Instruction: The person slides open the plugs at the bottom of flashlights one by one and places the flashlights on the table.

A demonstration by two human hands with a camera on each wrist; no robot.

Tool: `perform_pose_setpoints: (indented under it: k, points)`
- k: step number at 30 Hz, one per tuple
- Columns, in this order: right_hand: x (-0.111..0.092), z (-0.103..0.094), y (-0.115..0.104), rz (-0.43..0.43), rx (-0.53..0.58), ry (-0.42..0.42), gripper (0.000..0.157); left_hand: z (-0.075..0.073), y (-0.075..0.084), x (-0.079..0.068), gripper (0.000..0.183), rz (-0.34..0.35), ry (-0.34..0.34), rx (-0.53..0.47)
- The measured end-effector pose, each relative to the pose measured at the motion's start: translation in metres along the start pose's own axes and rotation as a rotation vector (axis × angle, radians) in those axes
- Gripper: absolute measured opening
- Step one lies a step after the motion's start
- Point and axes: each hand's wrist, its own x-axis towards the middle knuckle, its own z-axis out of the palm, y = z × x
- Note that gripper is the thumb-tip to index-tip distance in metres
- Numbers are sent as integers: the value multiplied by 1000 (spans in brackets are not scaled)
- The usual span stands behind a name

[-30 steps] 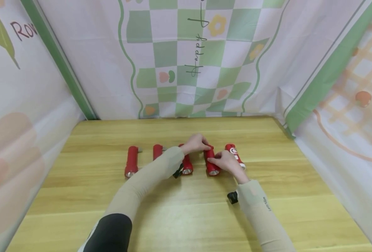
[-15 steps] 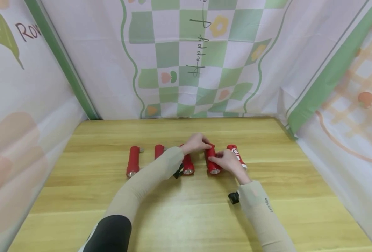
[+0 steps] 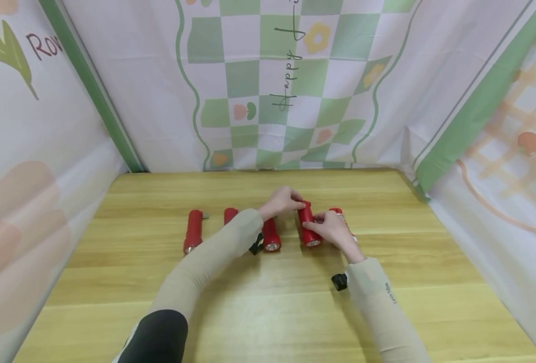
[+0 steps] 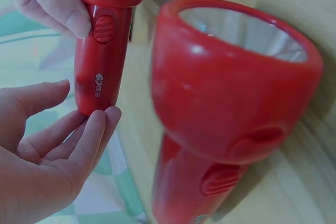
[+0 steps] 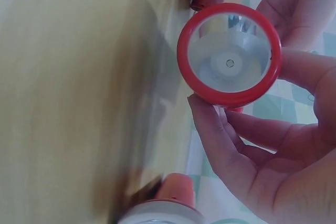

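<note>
A red flashlight (image 3: pixel 308 223) tilts just off the wooden table, its lens end toward the person. My right hand (image 3: pixel 333 229) pinches its body between thumb and fingers; the right wrist view looks straight into its clear lens (image 5: pixel 229 62). At the flashlight's tail end is my left hand (image 3: pixel 282 200). In the left wrist view the left hand's (image 4: pixel 58 150) fingertips touch that end, while its thumb stands apart from the body. Another red flashlight (image 3: pixel 270 237) lies just left of the held one, and looms large in the left wrist view.
Farther left lie two red flashlights, one with a small metal tab (image 3: pixel 194 229) at its side, the other (image 3: pixel 230 215) half covered by the left sleeve. Right of the held one, a red-and-white flashlight (image 3: pixel 338 211) is mostly behind the right hand. Printed curtains (image 3: pixel 277 126) enclose the table (image 3: pixel 268 312).
Both hands have moved slightly away from the person and to the right, and the flashlight between them has come up off the table a little. The other flashlights lie as before.
</note>
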Motion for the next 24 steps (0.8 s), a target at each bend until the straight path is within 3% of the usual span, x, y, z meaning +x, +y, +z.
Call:
perform_pose_setpoints:
  k: [7,24]
  points:
    - [0,-5,-4,-8,17,13,47,-7,2,-1,30,40,14,-30]
    - [-1,-6,-12,-50,100,83,59,-20,7,-13,33,41,91,-78]
